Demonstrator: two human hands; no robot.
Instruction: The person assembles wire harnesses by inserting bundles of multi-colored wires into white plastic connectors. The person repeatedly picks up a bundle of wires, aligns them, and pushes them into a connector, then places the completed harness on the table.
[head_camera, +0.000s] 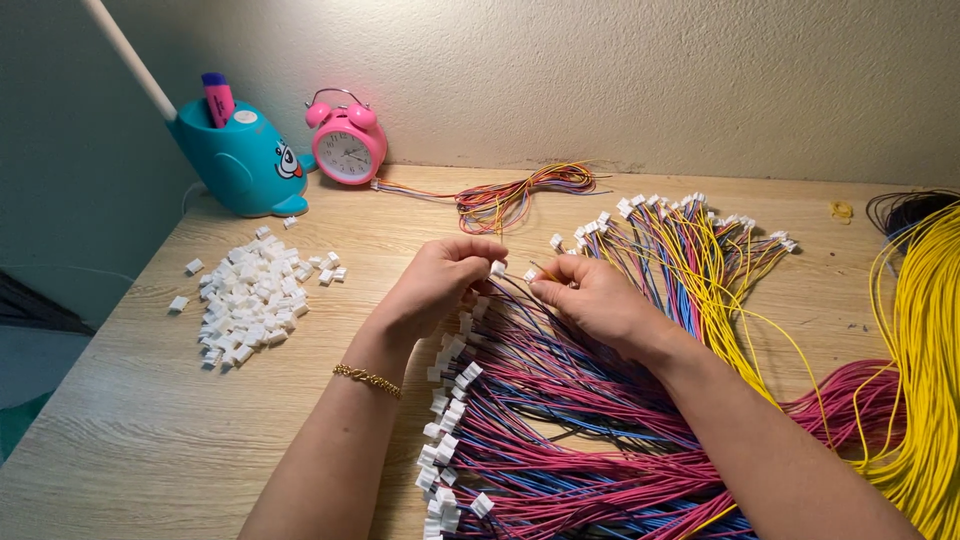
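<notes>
Evidently a small white connector (497, 267) is pinched in the fingertips of the left hand (440, 280) above the wire bundles (560, 400), while thin wire ends (545, 271), apparently, are pinched by the right hand (590, 295). Both are judged light; the wire limp, best gripped near its tip, the plastic housing rigid but slippery. Wrists are held low, with the hands nearly touching.

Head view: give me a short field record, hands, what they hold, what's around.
left hand: pinches a small white connector at its fingertips
right hand: pinches thin wire ends, close to the connector
under hands: bundle of red, blue and purple wires with white plugs, fanned on the wooden table
left of hands: pile of loose white connectors
far side: coiled multicolour wires, fan of wires with white plugs
right edge: yellow wires
back left: teal pen holder, pink alarm clock
</notes>
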